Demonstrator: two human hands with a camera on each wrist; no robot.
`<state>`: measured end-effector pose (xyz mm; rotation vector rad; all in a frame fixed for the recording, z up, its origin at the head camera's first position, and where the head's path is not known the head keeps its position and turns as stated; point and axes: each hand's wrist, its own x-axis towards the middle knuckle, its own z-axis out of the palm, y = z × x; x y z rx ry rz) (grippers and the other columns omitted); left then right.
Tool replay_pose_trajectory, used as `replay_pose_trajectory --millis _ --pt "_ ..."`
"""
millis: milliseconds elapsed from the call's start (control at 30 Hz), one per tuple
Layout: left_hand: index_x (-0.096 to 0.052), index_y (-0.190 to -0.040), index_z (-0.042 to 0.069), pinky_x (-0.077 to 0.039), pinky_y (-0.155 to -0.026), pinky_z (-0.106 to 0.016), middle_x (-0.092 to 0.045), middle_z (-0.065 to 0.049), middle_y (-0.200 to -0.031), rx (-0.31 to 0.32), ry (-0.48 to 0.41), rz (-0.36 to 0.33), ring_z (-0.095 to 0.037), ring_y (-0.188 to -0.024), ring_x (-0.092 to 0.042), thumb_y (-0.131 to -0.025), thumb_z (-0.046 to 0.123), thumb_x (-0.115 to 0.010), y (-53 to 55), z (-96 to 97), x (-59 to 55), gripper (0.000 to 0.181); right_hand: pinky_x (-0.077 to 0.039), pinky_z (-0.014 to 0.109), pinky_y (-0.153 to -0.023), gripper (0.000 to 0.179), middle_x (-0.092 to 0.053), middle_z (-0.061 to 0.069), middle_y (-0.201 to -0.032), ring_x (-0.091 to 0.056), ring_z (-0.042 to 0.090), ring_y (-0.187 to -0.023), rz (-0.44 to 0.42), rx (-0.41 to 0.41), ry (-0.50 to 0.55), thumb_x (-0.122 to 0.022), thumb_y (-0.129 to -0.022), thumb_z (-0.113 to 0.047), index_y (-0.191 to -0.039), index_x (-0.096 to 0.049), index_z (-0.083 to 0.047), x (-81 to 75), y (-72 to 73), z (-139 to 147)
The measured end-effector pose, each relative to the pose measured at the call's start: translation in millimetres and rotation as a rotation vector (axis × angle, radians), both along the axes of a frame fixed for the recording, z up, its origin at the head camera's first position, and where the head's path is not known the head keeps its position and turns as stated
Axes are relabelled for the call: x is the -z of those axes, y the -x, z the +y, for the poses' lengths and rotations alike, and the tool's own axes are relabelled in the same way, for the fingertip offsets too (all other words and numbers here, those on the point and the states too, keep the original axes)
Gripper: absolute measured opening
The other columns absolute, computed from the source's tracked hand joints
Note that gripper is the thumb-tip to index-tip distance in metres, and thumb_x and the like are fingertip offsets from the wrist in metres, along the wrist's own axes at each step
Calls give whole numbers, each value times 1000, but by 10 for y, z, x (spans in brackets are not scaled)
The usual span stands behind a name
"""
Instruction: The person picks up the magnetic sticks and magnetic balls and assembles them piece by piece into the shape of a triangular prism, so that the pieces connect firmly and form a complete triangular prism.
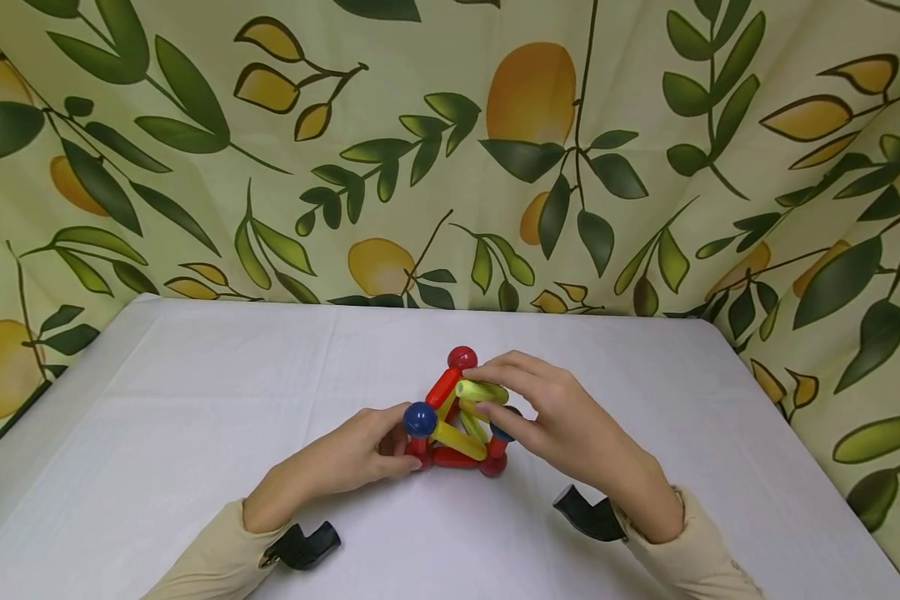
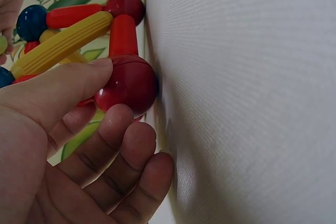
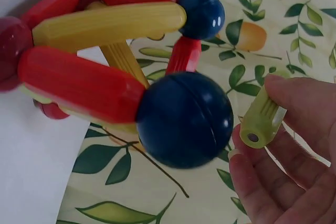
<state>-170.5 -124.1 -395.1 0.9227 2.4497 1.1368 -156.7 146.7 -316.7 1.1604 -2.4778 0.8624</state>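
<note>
A frame of magnetic rods and balls stands on the white table, with a blue ball (image 1: 420, 419), a red ball (image 1: 462, 358) on top and a yellow rod (image 1: 460, 440) slanting across. My left hand (image 1: 356, 450) grips a dark red ball (image 2: 128, 85) at the frame's lower left corner, thumb over it and fingertips below. My right hand (image 1: 562, 417) pinches a short light green rod (image 3: 265, 114) between thumb and fingers, its round magnet end showing. In the right wrist view that rod is apart from the nearest blue ball (image 3: 186, 120).
White cloth covers the table (image 1: 195, 367). Behind and to the right hangs a curtain (image 1: 420, 167) printed with leaves and fruit. A black wrist mount (image 1: 303, 546) sticks out at the left sleeve, another black mount (image 1: 591, 514) at the right one.
</note>
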Motion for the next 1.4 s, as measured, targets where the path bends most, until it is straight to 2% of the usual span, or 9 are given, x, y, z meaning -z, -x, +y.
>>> replay_pose_trajectory --millis 200,367,500,700,1167,1400 --pt "-58 -111 21 -43 -59 -20 -54 9 -69 -3 2 4 -3 -63 -50 -89 21 -74 -1 -7 -4 28 -57 26 -85 40 -68 0 -112 -66 10 -99 -11 -49 2 -79 -82 -7 -120 -67 -11 44 -38 -86" --pt "-57 -109 23 -44 -60 -20 -54 9 -70 -3 13 7 -3 -64 -51 -90 20 -73 0 -12 -5 26 -56 21 -82 35 -69 -2 -108 -65 7 -94 -30 -101 3 -78 -84 -9 -117 -69 -13 69 -60 -137" --pt "-57 -110 23 -44 -61 -20 -55 10 -70 -5 22 8 -3 -65 -51 -90 20 -73 5 -13 -6 26 -56 21 -83 35 -70 -3 -110 -65 7 -97 -62 -120 -24 -78 -85 -11 -119 -69 -13 70 -74 -148" --pt "-57 -112 23 -45 -61 -20 -55 10 -70 -3 19 4 -3 -65 -51 -90 20 -73 3 -11 -10 28 -56 22 -85 36 -70 -4 -110 -66 8 -98 -110 -96 -92 -77 -86 -16 -121 -69 -15 70 -83 -159" --pt "-57 -114 22 -44 -62 -20 -55 10 -70 1 19 9 -2 -65 -51 -90 20 -74 3 -10 -17 29 -56 31 -89 34 -72 -4 -109 -66 9 -100 -42 -38 -207 -80 -84 -19 -116 -72 -14 99 -51 -156" --pt "-57 -115 22 -44 -62 -20 -56 10 -71 -2 21 2 -3 -66 -51 -90 20 -73 -2 -9 -21 30 -55 32 -91 33 -71 -5 -108 -66 9 -99 -40 -22 -230 -80 -83 -20 -115 -72 -15 102 -41 -164"
